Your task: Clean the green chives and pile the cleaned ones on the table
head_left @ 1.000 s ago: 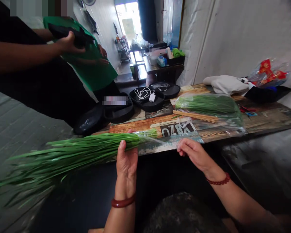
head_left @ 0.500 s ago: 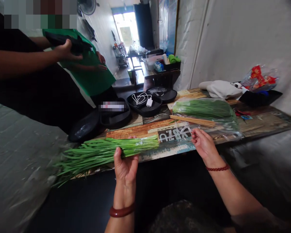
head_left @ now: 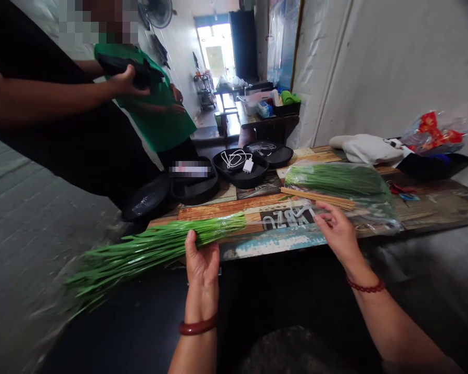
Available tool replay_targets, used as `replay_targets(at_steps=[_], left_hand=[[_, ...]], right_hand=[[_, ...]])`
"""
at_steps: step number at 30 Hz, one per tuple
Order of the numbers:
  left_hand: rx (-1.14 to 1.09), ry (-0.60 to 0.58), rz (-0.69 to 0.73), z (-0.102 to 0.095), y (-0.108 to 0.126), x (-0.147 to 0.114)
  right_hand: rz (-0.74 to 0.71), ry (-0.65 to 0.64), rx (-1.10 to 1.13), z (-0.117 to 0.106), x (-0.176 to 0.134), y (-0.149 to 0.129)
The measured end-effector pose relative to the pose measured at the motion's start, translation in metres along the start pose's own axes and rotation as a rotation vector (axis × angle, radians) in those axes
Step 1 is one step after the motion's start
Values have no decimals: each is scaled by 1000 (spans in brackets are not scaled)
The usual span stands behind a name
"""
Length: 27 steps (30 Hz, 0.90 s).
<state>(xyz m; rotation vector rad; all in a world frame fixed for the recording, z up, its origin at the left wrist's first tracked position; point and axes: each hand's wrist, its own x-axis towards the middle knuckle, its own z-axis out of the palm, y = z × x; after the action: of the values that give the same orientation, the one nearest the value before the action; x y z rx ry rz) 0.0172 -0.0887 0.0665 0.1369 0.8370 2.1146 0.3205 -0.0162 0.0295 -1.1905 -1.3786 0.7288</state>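
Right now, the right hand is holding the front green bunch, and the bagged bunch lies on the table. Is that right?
Not quite: the left hand holds the front green bunch, as the head view shows. The bagged bunch does lie on the table.

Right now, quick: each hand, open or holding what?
Left hand: closed, holding the green bunch.
Right hand: open, fingers parted near the wooden sticks; any light contact can't be told.

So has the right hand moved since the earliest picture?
Yes: the right hand has moved rightward, from in front of the tabletop lettering to beside its right end.
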Motion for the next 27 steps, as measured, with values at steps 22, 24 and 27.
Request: replay_targets(at_steps=[22, 24, 27], left_hand=[[1, -34, -30, 5, -11, -16], [1, -33, -69, 3, -14, -17], [22, -59, -128, 3, -15, -24]], right_hand=[[17, -1025, 121, 28, -70, -76], [117, -892, 286, 18, -65, -79], [244, -537, 625, 10, -45, -81]])
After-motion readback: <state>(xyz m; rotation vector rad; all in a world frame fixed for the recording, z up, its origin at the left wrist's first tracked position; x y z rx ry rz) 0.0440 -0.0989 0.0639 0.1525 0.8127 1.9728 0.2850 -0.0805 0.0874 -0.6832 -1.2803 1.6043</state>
